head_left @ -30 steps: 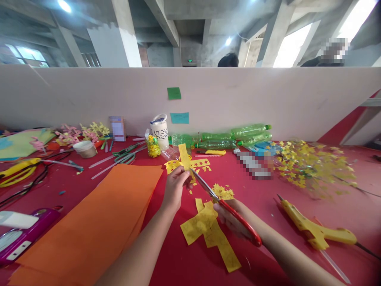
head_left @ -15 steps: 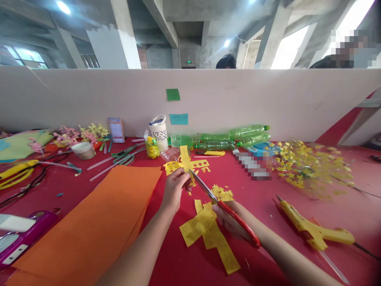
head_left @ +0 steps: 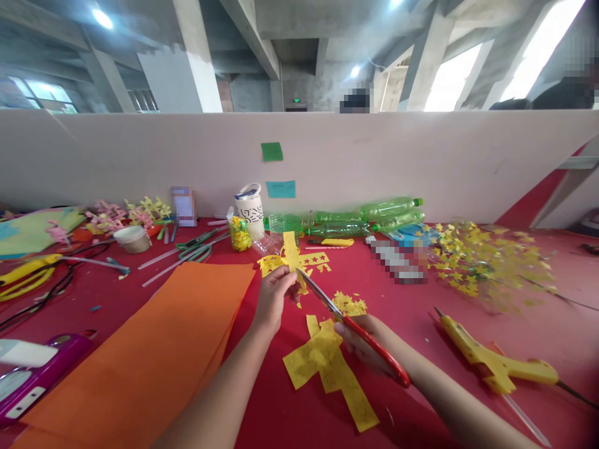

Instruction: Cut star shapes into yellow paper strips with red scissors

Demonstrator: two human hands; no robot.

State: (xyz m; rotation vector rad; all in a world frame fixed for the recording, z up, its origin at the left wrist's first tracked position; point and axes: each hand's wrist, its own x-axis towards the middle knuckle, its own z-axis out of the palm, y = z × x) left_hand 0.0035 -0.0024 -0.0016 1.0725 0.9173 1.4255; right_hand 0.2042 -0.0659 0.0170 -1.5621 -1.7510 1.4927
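Observation:
My left hand [head_left: 276,294] pinches a yellow paper strip [head_left: 291,249] that stands upright above its fingertips. In my right hand [head_left: 367,343] is a pair of red-handled scissors [head_left: 374,349], its blades pointing up and left with the tips at the strip beside my left fingers. Behind the strip lie yellow scraps with star-shaped holes [head_left: 317,258]. A small heap of cut yellow stars [head_left: 349,304] sits just beyond my right hand. Closer to me, several yellow paper strips [head_left: 322,355] overlap on the red table.
Orange sheets [head_left: 154,337] cover the left front of the red table [head_left: 271,411]. A yellow glue gun [head_left: 496,358] lies at right, before a bunch of yellow stars [head_left: 472,259]. Green bottles [head_left: 341,227], a white cup [head_left: 249,211] and a yellow cutter knife [head_left: 337,242] are along the partition [head_left: 187,149].
The whole view has shifted down slightly. My hands, the strip and the scissors keep nearly the same positions. At the top right, a person beyond the partition has moved.

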